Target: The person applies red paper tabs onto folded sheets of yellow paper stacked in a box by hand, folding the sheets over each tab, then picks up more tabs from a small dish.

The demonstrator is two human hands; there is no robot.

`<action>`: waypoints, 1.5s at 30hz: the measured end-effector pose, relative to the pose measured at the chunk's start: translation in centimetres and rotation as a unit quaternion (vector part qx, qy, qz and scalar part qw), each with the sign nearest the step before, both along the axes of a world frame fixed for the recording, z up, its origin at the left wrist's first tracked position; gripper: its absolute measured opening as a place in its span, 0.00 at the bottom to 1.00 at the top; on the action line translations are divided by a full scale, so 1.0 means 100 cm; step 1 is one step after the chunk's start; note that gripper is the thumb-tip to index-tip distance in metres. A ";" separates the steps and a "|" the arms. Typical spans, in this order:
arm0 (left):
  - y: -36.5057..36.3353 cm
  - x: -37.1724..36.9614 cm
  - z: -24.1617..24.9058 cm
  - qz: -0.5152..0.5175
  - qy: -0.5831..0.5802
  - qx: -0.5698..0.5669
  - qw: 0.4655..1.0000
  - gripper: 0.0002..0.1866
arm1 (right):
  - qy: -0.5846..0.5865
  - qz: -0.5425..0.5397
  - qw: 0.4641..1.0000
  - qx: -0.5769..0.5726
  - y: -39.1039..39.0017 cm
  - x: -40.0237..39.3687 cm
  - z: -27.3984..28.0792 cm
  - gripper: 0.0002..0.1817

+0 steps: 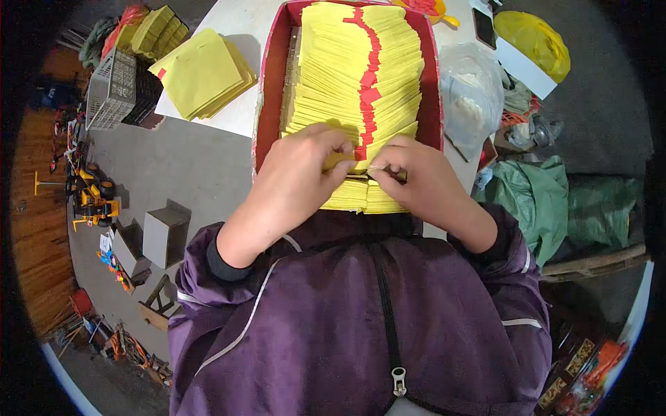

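A red-walled box (pixel 436 83) stands in front of me, packed with a long row of thin yellow paper sheets (pixel 333 76). Small red paper tabs (pixel 372 96) run in a wavy line down the sheets. At the near end, my left hand (pixel 298 170) is closed, thumb and fingertips pinching a yellow sheet beside the lowest red tab. Opposite it, my right hand (pixel 423 173) is also closed, with thumb and forefinger on the same sheet's right side. Just below my fingers lies another bundle of yellow paper (pixel 347 197). My fingers partly hide the pinched sheet.
Left of the box, a pile of yellow sheets (pixel 205 73) lies on the white table (pixel 232 21). On the right are a clear plastic bag (pixel 472 97), a phone (pixel 483 28) and a yellow bag (pixel 531 45). Green sacking (pixel 531 204) lies beyond my right arm; grey boxes (pixel 165 236) stand on the floor.
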State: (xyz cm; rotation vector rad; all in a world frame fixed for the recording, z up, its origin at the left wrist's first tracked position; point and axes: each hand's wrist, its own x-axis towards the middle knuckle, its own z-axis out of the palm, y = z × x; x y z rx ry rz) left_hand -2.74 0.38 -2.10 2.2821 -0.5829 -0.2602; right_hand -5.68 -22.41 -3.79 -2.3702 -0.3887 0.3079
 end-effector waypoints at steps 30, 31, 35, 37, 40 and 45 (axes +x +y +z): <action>0.000 0.034 -0.005 -0.051 -0.167 0.211 0.962 0.20 | -0.306 -0.309 0.877 -0.202 -0.149 -0.017 -0.150 0.22; 0.000 0.034 -0.005 -0.048 -0.165 0.216 0.961 0.20 | -0.295 -0.304 0.873 -0.243 -0.154 -0.014 -0.153 0.22; 0.011 0.031 -0.006 -0.075 -0.147 0.184 0.969 0.19 | -0.303 -0.265 0.858 -0.320 -0.152 -0.015 -0.154 0.20; 0.017 0.031 -0.003 -0.068 -0.126 0.194 0.970 0.20 | -0.295 -0.252 0.885 -0.258 -0.129 -0.010 -0.134 0.18; 0.015 0.036 0.000 -0.089 -0.071 0.184 0.976 0.23 | -0.255 -0.235 0.931 -0.114 -0.104 -0.004 -0.073 0.16; 0.000 0.050 -0.012 -0.030 -0.160 0.160 0.974 0.25 | -0.105 -0.074 0.982 0.137 -0.038 -0.003 0.004 0.14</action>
